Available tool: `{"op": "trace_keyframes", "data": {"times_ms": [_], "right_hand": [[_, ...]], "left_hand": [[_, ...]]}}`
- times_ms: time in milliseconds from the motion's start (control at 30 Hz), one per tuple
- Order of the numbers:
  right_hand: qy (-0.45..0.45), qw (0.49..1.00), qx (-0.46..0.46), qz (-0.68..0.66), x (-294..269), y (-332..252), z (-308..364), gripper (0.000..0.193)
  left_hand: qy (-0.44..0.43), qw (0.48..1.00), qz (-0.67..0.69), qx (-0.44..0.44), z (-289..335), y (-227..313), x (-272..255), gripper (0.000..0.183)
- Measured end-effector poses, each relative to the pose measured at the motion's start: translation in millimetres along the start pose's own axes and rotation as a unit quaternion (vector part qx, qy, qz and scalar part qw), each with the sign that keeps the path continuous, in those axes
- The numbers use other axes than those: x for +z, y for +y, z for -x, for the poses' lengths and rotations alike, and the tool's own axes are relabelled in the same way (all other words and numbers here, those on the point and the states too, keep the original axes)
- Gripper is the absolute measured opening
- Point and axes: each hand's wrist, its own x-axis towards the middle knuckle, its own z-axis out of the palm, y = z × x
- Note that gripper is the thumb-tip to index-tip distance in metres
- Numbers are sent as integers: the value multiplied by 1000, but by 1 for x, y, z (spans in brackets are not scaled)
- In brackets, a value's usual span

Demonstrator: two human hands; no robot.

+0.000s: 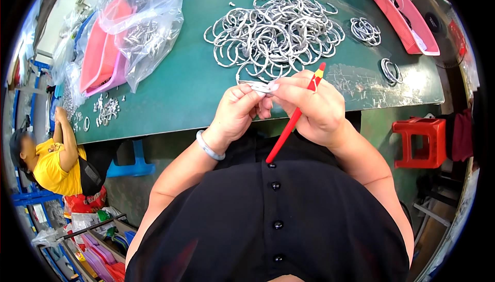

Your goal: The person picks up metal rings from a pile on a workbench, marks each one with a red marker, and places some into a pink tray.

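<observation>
My left hand [229,111] pinches a small silver metal piece [260,87], probably an open bangle, close to the table's front edge. The fingers of my right hand [320,108] close on the other end of that piece, so the two hands nearly touch. A red pen-like stick [283,137] with a yellow and red end also sits in my right hand, slanting down toward my body. Just beyond my fingers lies a big heap of open silver bangles [278,32]. Fingers partly hide the piece's exact shape.
Smaller bangle bunches [365,31] lie right of the heap on the green table [191,96]. Pink baskets [105,50], a plastic bag [154,34] and small metal bits [105,109] are at left. A person in yellow [56,163] sits there. A red stool [420,140] stands right.
</observation>
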Motion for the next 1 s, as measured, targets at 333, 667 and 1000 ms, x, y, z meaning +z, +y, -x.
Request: {"op": "trace_keyframes", "data": {"times_ms": [333,667,1000], "right_hand": [[-35,999,-1,8,-7,10,17,32],[-25,1000,2,14,-6,15,28,32],[-23,986,164,33,-5,26,44,33]], "left_hand": [[113,937,-239,227,2,8,11,20],[52,855,-391,338,5,14,0,21],[123,909,-291,272,17,44,3,7]]}}
